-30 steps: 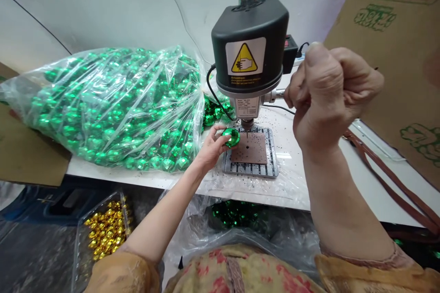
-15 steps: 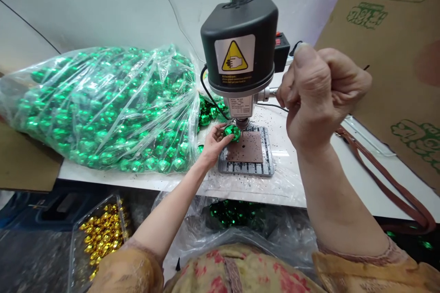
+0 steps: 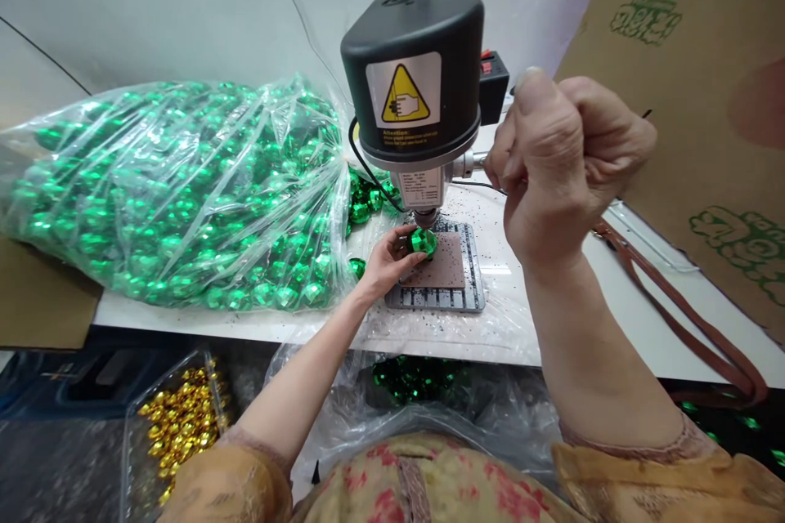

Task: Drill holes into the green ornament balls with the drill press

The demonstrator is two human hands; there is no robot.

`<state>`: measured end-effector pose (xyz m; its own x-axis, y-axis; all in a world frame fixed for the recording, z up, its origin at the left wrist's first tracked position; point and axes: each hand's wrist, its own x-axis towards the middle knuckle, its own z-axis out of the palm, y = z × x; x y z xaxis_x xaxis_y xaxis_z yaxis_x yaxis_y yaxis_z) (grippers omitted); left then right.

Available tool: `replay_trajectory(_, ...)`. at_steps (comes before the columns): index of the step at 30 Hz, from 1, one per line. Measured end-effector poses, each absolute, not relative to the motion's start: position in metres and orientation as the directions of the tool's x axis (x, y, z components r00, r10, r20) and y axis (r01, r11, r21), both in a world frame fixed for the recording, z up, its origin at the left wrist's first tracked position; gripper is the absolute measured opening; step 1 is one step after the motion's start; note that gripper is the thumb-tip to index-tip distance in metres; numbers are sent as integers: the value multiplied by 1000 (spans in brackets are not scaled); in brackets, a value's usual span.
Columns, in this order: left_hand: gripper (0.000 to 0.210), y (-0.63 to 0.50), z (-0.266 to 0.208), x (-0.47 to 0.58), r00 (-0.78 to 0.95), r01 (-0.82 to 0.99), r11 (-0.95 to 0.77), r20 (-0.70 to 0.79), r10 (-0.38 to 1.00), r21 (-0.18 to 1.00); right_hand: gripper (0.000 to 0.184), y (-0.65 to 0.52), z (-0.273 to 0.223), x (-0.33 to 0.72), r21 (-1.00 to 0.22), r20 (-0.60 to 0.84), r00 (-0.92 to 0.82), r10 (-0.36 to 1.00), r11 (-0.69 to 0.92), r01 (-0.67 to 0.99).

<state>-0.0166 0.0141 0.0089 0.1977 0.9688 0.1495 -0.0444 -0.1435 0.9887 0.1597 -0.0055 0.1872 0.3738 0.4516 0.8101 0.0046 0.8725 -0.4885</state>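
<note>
A small bench drill press (image 3: 412, 69) with a black motor cover and a yellow warning label stands in front of me. Between the fingertips of my left hand (image 3: 388, 263) is a shiny green faceted ball (image 3: 423, 243), right below the drill chuck (image 3: 427, 217). Whether the bit touches the ball I cannot tell. My right hand (image 3: 561, 163) is closed in a fist around the feed lever (image 3: 477, 161) at the press's right side; the grip end is hidden in it. Under the ball lies a brown board (image 3: 450, 265) on the slotted metal base (image 3: 472, 298), strewn with dark shavings.
A clear plastic bag (image 3: 184, 204) full of green balls lies left of the press. Loose green balls (image 3: 368, 200) sit behind my left hand. Below left is a tray of gold balls (image 3: 184, 417). To the right stand a cardboard box (image 3: 693, 122) and a brown strap (image 3: 680, 310).
My left hand has brought the green ball slightly right, under the chuck. My right hand stays on the lever. The whole view has shifted a little.
</note>
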Motion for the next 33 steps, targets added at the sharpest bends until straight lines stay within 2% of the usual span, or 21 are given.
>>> replay_trajectory(7, 63, 10, 9, -15, 229, 22, -195, 185, 956, 981, 55, -11, 189, 162, -598, 760, 367, 537, 799, 68)
replay_trajectory(15, 58, 2, 11, -12, 236, 124, -259, 225, 945, 958, 49, -5, 189, 158, -484, 802, 391, 452, 875, -20)
replay_trajectory(19, 58, -2, 8, -7, 218, 105, -281, 254, 942, 954, 49, -4, 189, 158, -447, 814, 389, 432, 893, -55)
replay_trajectory(23, 51, 0, 2, 0, 141, 16, -262, 257, 956, 965, 51, -7, 188, 160, -498, 799, 373, 472, 867, -28)
replay_trajectory(27, 54, 2, -4, 3, 102, -5, -267, 266, 959, 964, 53, -7, 190, 160, -548, 775, 373, 509, 837, -3)
replay_trajectory(33, 57, -3, -7, 2, 154, 91, -312, 296, 943, 946, 51, 10, 200, 161, -414, 828, 353, 435, 900, -139)
